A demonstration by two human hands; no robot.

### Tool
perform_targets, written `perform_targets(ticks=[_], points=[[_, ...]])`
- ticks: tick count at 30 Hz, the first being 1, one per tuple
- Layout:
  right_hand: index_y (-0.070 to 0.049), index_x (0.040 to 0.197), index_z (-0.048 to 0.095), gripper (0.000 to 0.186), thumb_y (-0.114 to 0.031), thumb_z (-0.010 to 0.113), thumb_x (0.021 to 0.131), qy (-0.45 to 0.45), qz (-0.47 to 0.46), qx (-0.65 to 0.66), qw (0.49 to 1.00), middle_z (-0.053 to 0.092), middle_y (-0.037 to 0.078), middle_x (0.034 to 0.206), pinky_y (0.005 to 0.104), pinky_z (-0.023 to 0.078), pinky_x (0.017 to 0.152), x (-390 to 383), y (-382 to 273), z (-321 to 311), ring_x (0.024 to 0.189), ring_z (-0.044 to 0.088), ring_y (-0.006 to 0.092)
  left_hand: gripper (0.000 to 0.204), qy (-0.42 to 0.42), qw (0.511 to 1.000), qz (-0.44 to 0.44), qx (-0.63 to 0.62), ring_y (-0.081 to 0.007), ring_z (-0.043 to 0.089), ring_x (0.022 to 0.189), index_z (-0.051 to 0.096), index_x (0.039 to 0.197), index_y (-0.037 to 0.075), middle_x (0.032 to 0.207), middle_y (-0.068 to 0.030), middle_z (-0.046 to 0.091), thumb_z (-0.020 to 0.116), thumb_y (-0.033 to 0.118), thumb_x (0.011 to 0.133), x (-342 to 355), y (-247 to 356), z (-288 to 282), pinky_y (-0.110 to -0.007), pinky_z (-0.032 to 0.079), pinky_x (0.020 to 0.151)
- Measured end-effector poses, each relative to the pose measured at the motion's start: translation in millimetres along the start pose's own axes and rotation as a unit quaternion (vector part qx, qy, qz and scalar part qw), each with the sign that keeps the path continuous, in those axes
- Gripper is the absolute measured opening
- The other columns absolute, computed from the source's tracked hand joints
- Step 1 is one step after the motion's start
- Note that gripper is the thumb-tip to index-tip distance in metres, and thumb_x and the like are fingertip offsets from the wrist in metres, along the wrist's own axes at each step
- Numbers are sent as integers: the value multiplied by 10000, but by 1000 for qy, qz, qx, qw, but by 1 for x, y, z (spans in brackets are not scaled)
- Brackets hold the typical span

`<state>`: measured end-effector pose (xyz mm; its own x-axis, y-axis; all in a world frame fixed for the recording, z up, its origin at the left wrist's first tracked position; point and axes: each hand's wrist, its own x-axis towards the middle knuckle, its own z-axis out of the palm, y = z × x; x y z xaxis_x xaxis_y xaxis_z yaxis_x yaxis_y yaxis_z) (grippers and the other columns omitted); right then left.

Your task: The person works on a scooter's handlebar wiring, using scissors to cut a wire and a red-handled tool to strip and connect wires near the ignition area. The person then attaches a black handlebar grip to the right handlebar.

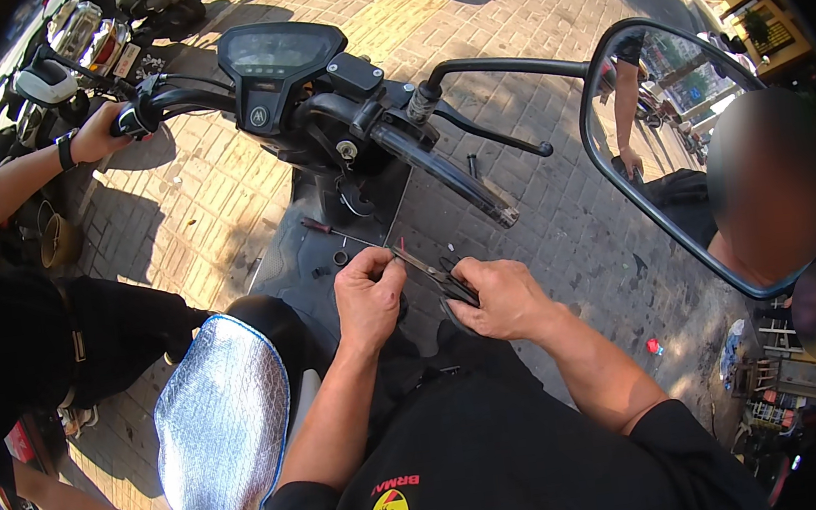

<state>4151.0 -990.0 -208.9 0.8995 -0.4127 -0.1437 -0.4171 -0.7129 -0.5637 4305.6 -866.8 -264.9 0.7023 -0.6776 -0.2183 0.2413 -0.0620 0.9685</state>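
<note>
Scissors-like tool (pixel 433 274), black-handled, between both hands, above the scooter's footboard (pixel 274 275). Right hand (pixel 509 299) closed around its handles. Left hand (pixel 370 300) closed, thumb and finger pinched by the tool's tip; cannot tell what they hold. Screwdriver (pixel 317 224) and black ring (pixel 341 259) just beyond, on footboard. Ahead: handlebar (pixel 444 172). Leftward: silver seat cover (pixel 224 427); co-worker's hand (pixel 100 135) on far grip (pixel 133 120).
</note>
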Motion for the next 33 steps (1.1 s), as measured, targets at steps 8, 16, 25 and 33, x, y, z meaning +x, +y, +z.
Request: perform_targets(ticks=[8, 16, 25, 33], points=[[-11, 876, 562, 319, -214, 786, 776, 74, -59, -34, 995, 662, 167, 770, 458, 525, 627, -2, 1, 12, 721, 661, 390, 71, 3, 1000, 3, -9, -10, 444, 607, 629, 793, -5, 669, 57, 562, 624, 15, 861, 1, 0, 0, -205, 340, 530], [-10, 877, 585, 294, -201, 787, 783, 82, -54, -6, 995, 661, 170, 763, 432, 520, 616, -6, -1, 21, 697, 660, 354, 77, 1, 999, -6, -32, -9, 443, 601, 634, 799, -1, 665, 56, 558, 635, 21, 872, 0, -2, -1, -202, 333, 526], [-11, 956, 649, 282, -261, 764, 897, -144, 141, 530, 824, 571, -31, 692, 212, 388, 512, -7, 12, 11, 587, 500, 39, 97, -32, 998, -9, -60, -19, 447, 614, 635, 777, 10, 677, 55, 554, 653, 29, 870, -1, 0, -11, -210, 341, 542], [-23, 924, 616, 295, -244, 788, 830, -25, 46, 260, 964, 630, 72, 680, 320, 460, 544, -8, 4, 17, 586, 607, 217, 132, -39, 998, -30, -46, -34, 459, 607, 632, 756, 21, 661, 38, 563, 634, 59, 882, -2, 3, -8, -217, 353, 550]])
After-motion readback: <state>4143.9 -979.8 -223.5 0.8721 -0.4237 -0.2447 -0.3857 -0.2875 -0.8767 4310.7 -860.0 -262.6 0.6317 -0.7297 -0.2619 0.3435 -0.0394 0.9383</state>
